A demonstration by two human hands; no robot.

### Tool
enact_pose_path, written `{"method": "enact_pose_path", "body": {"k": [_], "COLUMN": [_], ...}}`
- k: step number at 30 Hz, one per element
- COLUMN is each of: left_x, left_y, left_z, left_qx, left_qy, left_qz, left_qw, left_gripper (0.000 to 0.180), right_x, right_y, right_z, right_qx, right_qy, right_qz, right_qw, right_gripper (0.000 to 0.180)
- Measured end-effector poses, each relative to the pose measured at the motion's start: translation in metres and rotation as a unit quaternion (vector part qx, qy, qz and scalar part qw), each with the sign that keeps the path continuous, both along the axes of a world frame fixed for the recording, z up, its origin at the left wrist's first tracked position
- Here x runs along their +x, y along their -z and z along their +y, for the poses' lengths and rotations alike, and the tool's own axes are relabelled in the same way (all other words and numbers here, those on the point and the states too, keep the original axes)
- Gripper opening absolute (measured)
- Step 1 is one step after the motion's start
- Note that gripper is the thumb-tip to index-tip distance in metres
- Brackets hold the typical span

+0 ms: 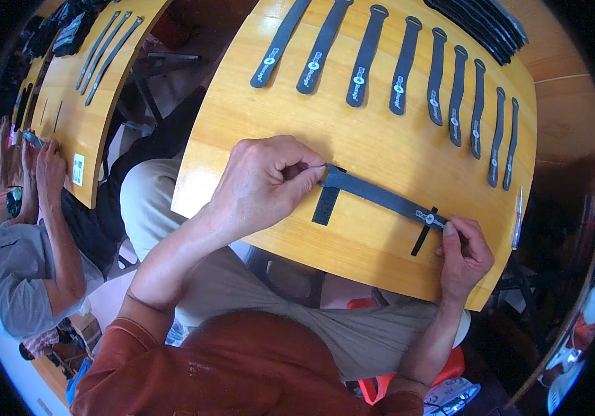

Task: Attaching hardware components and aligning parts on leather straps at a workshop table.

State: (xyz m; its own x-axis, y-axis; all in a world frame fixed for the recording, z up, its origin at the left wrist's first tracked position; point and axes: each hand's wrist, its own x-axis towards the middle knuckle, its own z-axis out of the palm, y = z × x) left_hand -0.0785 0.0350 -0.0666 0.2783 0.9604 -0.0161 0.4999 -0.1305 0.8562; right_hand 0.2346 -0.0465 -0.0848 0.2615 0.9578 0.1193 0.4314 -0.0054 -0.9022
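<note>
A dark hook-and-loop strap [384, 200] with a white printed mark stretches between my hands, low over the table. My left hand [263, 184] pinches its left end between thumb and fingertips. At the other end, beside the printed mark, my right hand [465, 255] grips the strap with thumb and fingers. Two black strips lie on the wood under and in front of it: a wider strip [324, 206] near my left fingertips and a thinner strip [423, 232] near my right hand.
Several similar straps [401, 66] lie in a row across the far side of the yellow wooden table [242, 132]. A black stack of straps [481, 28] sits at the far right corner. A pen [518, 218] rests on the right edge. A co-worker [34, 256] sits at another table on the left.
</note>
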Motion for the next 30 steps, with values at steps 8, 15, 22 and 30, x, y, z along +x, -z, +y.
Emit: {"method": "enact_pose_path", "body": {"k": [8, 15, 22, 30], "left_x": [0.0001, 0.0006, 0.0008, 0.0019], "left_y": [0.0027, 0.0016, 0.0026, 0.0052], "left_z": [0.0012, 0.0022, 0.0015, 0.0025], "left_qx": [-0.007, -0.005, 0.005, 0.028], "left_qy": [-0.006, -0.002, -0.003, 0.001], "left_qz": [-0.012, -0.01, -0.006, -0.001], "left_qw": [1.0, 1.0, 1.0, 1.0], "left_gripper": [0.01, 0.008, 0.009, 0.009], "right_x": [-0.0005, 0.0005, -0.0013, 0.0003], "right_y": [-0.001, -0.0015, -0.0017, -0.0018], "right_z": [0.0012, 0.0019, 0.0015, 0.002], "right_qx": [0.006, -0.008, -0.009, -0.008], "right_qy": [-0.009, 0.002, 0.005, 0.003], "right_qz": [-0.006, -0.023, -0.029, -0.02], "right_qw": [1.0, 1.0, 1.0, 1.0], "right_gripper": [0.01, 0.01, 0.009, 0.01]}}
